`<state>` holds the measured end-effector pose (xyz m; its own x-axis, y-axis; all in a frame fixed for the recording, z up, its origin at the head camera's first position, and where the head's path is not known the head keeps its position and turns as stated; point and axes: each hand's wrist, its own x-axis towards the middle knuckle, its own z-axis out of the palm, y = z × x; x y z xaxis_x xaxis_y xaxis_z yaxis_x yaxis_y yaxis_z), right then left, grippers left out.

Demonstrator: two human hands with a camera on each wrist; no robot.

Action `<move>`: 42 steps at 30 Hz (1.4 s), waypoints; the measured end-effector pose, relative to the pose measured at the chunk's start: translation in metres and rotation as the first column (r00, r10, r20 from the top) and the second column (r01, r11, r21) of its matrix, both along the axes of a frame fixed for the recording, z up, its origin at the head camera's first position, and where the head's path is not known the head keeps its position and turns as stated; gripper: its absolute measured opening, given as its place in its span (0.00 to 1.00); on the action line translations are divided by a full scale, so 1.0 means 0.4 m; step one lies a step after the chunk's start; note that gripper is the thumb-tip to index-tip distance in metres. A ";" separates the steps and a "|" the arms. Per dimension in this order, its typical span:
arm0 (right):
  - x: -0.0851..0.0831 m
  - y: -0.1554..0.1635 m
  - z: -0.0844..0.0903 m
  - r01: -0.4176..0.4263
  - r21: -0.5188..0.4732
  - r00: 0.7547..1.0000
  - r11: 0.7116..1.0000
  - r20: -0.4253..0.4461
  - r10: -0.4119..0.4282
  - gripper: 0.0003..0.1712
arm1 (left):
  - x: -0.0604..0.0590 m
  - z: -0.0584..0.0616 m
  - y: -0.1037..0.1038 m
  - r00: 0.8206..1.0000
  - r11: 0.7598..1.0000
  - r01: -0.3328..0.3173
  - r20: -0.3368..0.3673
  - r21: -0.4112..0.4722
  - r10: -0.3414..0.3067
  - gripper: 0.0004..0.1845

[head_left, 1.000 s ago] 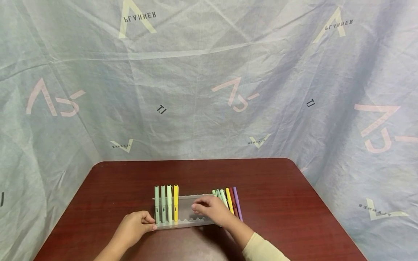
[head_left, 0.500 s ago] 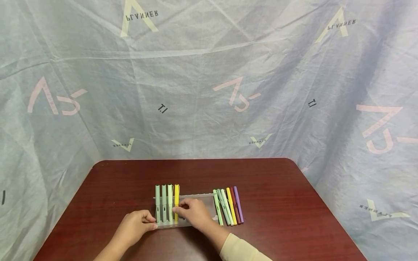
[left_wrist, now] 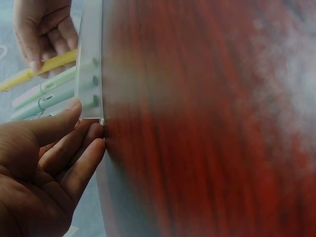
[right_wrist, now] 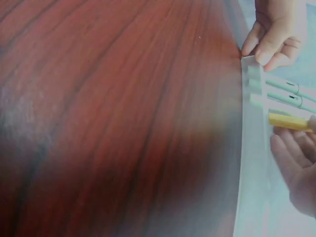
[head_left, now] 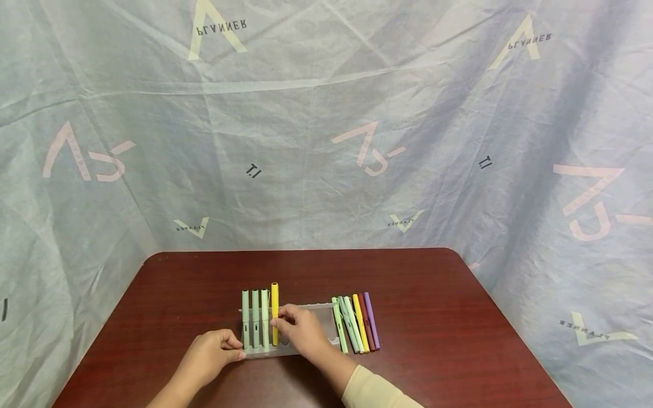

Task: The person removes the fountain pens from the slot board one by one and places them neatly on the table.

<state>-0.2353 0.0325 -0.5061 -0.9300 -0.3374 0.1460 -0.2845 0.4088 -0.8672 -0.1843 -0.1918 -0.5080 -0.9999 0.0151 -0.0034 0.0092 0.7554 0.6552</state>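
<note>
Head view: right grip (head_left: 301, 328) pinches one yellow pen (head_left: 275, 314) beside three green pens (head_left: 255, 319).

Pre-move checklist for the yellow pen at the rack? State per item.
1. Right hand pinches the yellow pen: ok.
2. Left hand steadies the left end of the clear rack: ok.
3. Yellow pen sits level with the three green pens: not ok, its far tip reaches farther than theirs.
4. Free slots to the right of the yellow pen: ok.
5. Loose pens lie apart from the right hand: ok.
6. Yellow pen seated in its notch: cannot tell.
</note>
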 end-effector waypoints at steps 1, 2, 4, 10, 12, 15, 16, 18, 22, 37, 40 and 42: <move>-0.001 0.001 0.003 -0.006 -0.032 1.000 0.999 0.007 0.006 0.08 | 0.000 0.001 0.000 1.000 1.000 -0.001 0.000 -0.003 0.001 0.09; -0.002 0.002 0.005 -0.014 -0.068 1.000 0.998 0.016 0.015 0.08 | 0.000 0.001 0.000 1.000 1.000 -0.001 0.000 -0.004 0.001 0.09; -0.003 0.005 0.008 -0.044 -0.162 0.997 0.986 0.057 0.054 0.10 | 0.000 0.002 0.000 1.000 1.000 -0.001 0.000 -0.003 0.001 0.09; 0.004 0.020 -0.005 -0.108 -0.383 0.966 0.917 0.179 0.188 0.15 | 0.001 0.003 0.001 1.000 1.000 0.008 0.010 0.013 -0.008 0.08; 0.006 0.026 -0.015 -0.106 -0.424 0.960 0.899 0.194 0.204 0.16 | 0.003 0.002 0.000 1.000 1.000 0.012 0.007 0.017 -0.012 0.08; 0.006 0.038 -0.026 -0.102 -0.453 0.955 0.886 0.205 0.214 0.16 | 0.005 0.001 -0.001 1.000 1.000 0.019 -0.004 0.019 -0.019 0.09; 0.005 0.042 -0.029 -0.101 -0.455 0.954 0.885 0.207 0.216 0.17 | 0.006 0.000 -0.001 1.000 1.000 0.022 -0.007 0.019 -0.022 0.09; 0.004 0.051 -0.033 -0.101 -0.457 0.953 0.884 0.209 0.217 0.17 | 0.007 0.001 -0.002 1.000 0.999 0.025 -0.011 0.020 -0.025 0.09; 0.000 0.069 -0.037 -0.104 -0.456 0.951 0.884 0.215 0.223 0.18 | 0.009 0.003 -0.002 0.999 1.000 0.027 -0.017 0.015 -0.027 0.09; -0.002 0.136 -0.040 -0.083 -0.427 0.954 0.901 0.227 0.196 0.18 | 0.005 0.002 -0.001 1.000 1.000 0.010 -0.017 -0.010 -0.010 0.10; -0.002 0.149 -0.039 -0.081 -0.424 0.955 0.902 0.226 0.192 0.17 | 0.004 0.001 0.000 1.000 1.000 0.005 -0.015 -0.013 -0.005 0.10; -0.003 0.159 -0.039 -0.078 -0.425 0.953 0.902 0.232 0.192 0.17 | 0.004 0.000 0.000 1.000 1.000 0.006 -0.016 -0.012 -0.006 0.10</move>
<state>-0.2364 0.0960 -0.5215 -0.9029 -0.4263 0.0552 -0.0507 -0.0219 -0.9985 -0.1826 -0.1919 -0.5079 -0.9997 0.0211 0.0126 0.0242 0.7633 0.6456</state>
